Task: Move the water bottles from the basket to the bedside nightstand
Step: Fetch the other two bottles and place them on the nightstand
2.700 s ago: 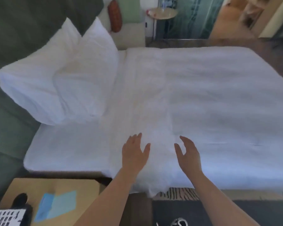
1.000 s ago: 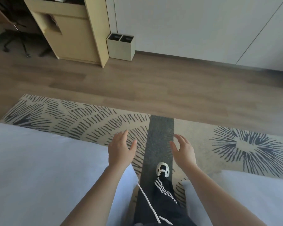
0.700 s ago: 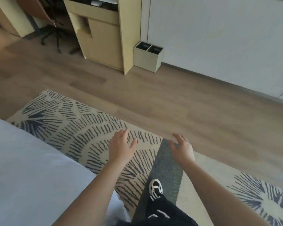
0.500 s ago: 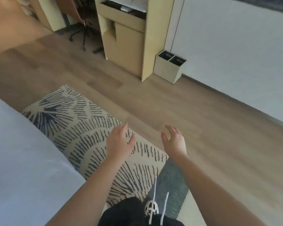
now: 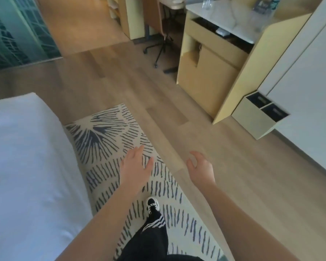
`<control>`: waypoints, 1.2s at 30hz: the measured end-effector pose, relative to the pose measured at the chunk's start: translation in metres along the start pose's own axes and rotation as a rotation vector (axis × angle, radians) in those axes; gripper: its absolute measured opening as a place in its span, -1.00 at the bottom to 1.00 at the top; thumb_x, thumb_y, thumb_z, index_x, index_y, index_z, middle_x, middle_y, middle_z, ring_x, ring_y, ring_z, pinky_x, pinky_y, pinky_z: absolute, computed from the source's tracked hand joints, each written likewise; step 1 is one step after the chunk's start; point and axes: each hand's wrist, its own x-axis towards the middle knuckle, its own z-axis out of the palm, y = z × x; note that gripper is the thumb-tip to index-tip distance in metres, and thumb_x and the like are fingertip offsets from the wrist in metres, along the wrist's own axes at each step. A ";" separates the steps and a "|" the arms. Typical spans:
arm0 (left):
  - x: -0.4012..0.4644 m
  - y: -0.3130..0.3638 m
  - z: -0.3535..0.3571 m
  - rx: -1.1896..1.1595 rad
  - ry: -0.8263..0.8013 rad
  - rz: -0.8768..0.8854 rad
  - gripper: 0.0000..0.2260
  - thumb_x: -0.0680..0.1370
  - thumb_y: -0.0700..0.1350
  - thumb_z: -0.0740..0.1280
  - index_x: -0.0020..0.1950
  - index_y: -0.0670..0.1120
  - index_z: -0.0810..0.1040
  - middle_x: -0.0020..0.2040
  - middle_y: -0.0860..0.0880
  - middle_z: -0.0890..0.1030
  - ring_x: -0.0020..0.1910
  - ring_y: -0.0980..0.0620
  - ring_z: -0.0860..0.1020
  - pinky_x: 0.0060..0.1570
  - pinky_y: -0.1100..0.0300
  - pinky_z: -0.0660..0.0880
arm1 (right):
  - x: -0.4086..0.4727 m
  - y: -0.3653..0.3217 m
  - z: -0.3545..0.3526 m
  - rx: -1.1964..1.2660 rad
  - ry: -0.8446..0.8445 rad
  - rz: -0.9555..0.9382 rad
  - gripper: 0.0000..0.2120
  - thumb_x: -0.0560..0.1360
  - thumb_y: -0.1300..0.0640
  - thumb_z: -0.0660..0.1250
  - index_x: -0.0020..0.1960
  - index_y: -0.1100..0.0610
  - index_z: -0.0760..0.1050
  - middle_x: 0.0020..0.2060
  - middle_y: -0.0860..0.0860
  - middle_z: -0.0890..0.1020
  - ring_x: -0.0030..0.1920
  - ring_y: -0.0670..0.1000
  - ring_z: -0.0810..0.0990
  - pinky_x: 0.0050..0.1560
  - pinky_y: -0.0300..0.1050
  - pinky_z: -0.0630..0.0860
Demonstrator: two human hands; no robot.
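Observation:
My left hand (image 5: 135,165) is held out over the patterned rug, fingers spread and palm down, holding nothing. My right hand (image 5: 200,169) hangs beside it over the wood floor, fingers loosely curled and apart, also holding nothing. No basket or nightstand is in view. At the top right, blurred bottle shapes (image 5: 265,5) and clear glassware (image 5: 207,3) stand on the white top of a wooden cabinet (image 5: 211,80); the blur hides what they are.
A white bed (image 5: 23,176) fills the left. A patterned rug (image 5: 111,140) lies beside it. A two-compartment bin (image 5: 260,114) stands against the white wall at right. A desk chair's base (image 5: 158,49) is behind the cabinet. My leg and shoe (image 5: 152,205) step on the rug.
The view has swung from the bed and pillows round to the floor and then toward the cabinet, which is now closer. Both hands stay out in front holding nothing.

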 end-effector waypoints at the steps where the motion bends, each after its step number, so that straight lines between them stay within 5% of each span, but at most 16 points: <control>1: 0.028 0.000 -0.010 0.010 0.003 -0.007 -0.45 0.60 0.18 0.11 0.54 -0.01 0.17 0.54 -0.03 0.22 0.53 -0.02 0.13 0.46 -0.09 0.15 | 0.029 -0.011 0.000 -0.001 -0.006 0.006 -0.62 0.58 0.05 0.20 0.35 0.16 0.42 0.31 0.08 0.49 0.30 0.12 0.45 0.18 -0.14 0.36; 18: 0.427 0.017 -0.091 0.001 0.043 -0.065 -0.45 0.59 0.19 0.13 0.53 -0.01 0.19 0.53 -0.02 0.23 0.52 -0.01 0.13 0.45 -0.12 0.15 | 0.426 -0.151 0.021 0.048 -0.015 -0.030 -0.63 0.56 0.09 0.22 0.35 0.12 0.43 0.31 0.06 0.49 0.26 0.10 0.47 0.18 -0.16 0.35; 22: 0.539 0.031 -0.094 0.012 0.066 -0.070 -0.45 0.59 0.19 0.14 0.50 -0.03 0.23 0.50 -0.05 0.29 0.50 -0.05 0.19 0.41 -0.12 0.20 | 0.539 -0.172 0.030 0.060 -0.045 -0.044 -0.63 0.56 0.09 0.21 0.35 0.12 0.42 0.31 0.06 0.49 0.14 0.18 0.55 0.19 -0.03 0.46; 30: 0.763 0.073 -0.132 -0.014 0.105 -0.113 -0.43 0.58 0.22 0.14 0.53 0.03 0.17 0.51 -0.05 0.27 0.50 -0.06 0.19 0.41 -0.04 0.15 | 0.768 -0.238 0.021 0.020 -0.061 -0.091 -0.61 0.58 0.03 0.21 0.37 0.11 0.41 0.33 0.04 0.49 0.29 0.06 0.48 0.19 -0.22 0.31; 36: 0.902 0.083 -0.158 -0.073 0.161 -0.116 -0.42 0.57 0.22 0.16 0.54 0.04 0.16 0.53 -0.01 0.23 0.53 -0.01 0.12 0.43 -0.06 0.12 | 0.903 -0.285 0.034 -0.007 -0.029 -0.102 -0.63 0.58 -0.01 0.21 0.35 0.07 0.43 0.29 0.04 0.52 0.29 0.04 0.46 0.25 -0.14 0.34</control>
